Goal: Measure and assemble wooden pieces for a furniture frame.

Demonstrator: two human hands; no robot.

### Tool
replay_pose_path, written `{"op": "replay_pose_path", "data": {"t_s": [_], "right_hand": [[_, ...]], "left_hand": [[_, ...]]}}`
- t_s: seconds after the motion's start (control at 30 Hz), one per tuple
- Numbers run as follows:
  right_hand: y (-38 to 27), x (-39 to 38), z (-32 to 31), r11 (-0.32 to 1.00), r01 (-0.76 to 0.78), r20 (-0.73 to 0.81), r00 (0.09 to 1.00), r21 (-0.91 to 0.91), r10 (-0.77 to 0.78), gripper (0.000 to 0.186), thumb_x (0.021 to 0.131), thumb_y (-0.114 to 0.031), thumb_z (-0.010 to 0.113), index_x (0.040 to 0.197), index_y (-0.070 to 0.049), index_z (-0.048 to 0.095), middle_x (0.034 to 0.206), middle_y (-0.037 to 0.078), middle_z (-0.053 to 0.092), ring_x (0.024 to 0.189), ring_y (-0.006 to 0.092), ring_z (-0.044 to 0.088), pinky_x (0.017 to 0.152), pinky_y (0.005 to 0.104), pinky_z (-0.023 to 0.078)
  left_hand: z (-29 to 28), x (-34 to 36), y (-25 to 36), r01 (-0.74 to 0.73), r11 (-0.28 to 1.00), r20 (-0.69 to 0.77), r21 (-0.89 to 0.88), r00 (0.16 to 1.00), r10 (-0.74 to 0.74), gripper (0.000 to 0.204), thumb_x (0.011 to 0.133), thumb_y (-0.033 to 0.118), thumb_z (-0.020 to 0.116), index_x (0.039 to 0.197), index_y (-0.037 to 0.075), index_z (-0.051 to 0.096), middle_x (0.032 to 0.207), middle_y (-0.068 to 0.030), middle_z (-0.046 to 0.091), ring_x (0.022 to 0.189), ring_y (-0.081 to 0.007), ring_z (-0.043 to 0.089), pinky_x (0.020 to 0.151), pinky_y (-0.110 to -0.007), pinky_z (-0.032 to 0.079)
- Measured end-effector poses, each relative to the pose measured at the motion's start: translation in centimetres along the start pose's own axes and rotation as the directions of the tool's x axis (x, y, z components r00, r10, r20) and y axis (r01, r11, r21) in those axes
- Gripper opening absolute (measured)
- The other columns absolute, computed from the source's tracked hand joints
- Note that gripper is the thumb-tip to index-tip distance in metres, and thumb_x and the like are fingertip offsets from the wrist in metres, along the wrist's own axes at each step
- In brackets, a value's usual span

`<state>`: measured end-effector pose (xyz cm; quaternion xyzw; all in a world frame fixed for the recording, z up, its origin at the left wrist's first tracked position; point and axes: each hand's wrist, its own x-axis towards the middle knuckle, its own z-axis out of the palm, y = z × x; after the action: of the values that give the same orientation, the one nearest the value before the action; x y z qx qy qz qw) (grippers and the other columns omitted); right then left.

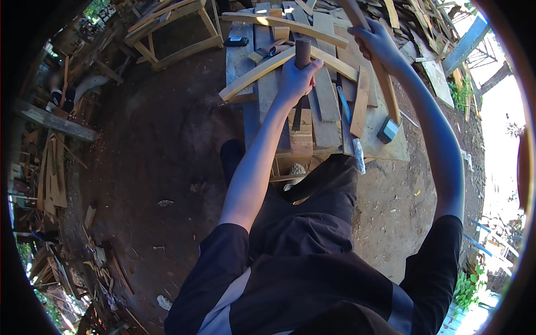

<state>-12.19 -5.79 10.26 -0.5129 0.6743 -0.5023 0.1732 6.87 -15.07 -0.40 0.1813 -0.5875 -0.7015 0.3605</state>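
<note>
My left hand (298, 81) is closed around a chisel; its thick brown wooden handle (302, 51) sticks up above the fist. Below the fist, the dark chisel blade (297, 118) points down over a light wooden block (301, 139) at the workbench's near edge. Whether the tip touches the wood I cannot tell. Raised at the right, my right hand (375, 43) grips a long wooden handle (385, 84), whose upper end reaches the picture's edge. A small dark block with a pale blue face (388, 130) appears at its lower end; I cannot tell if they are joined.
Pale curved wood pieces (251, 77) and several planks (324, 95) cover the workbench (391, 149). A blue saw-like strip (343, 103) and a small black case (236, 42) lie among them. Beyond stands a wooden frame (184, 53); scrap wood (53, 173) is piled at left.
</note>
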Motion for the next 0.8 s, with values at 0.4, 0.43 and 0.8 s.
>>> {"op": "replay_pose_path", "data": {"t_s": [0.4, 0.43, 0.8], "right_hand": [[-0.4, -0.7, -0.1, 0.976, -0.218, 0.064, 0.974, 0.020, 0.216, 0.028, 0.086, -0.026, 0.070, 0.094, -0.003, 0.057, 0.064, 0.002, 0.053, 0.046, 0.0101, 0.051, 0.042, 0.0260, 0.041], [-0.4, -0.6, -0.3, 0.969, -0.196, -0.035, 0.979, 0.149, 0.203, 0.027, 0.087, -0.026, 0.068, 0.094, -0.003, 0.056, 0.064, 0.002, 0.053, 0.046, 0.0106, 0.052, 0.043, 0.0262, 0.042], [6.5, -2.1, 6.5, 0.944, 0.096, -0.453, 0.890, 0.316, 0.061, 0.029, 0.095, -0.031, 0.063, 0.103, -0.005, 0.054, 0.077, 0.005, 0.059, 0.066, 0.0125, 0.059, 0.062, 0.0277, 0.048]], "left_hand": [[0.7, -0.6, -0.4, -0.003, 0.998, 0.017, 0.057, 1.000, 0.002, 0.026, 0.089, 0.025, 0.070, 0.079, 0.006, 0.055, 0.053, 0.0013, 0.051, 0.041, -0.0083, 0.049, 0.039, -0.025, 0.038], [0.8, -0.7, -0.3, 0.005, 0.998, 0.010, 0.057, 1.000, -0.006, 0.026, 0.089, 0.025, 0.070, 0.079, 0.006, 0.055, 0.053, 0.0016, 0.050, 0.041, -0.0081, 0.049, 0.039, -0.025, 0.038], [0.3, -0.2, -0.6, 0.013, 0.999, 0.005, 0.038, 1.000, -0.014, 0.027, 0.089, 0.025, 0.071, 0.081, 0.006, 0.054, 0.052, 0.0013, 0.049, 0.038, -0.0075, 0.046, 0.035, -0.023, 0.035]]}}
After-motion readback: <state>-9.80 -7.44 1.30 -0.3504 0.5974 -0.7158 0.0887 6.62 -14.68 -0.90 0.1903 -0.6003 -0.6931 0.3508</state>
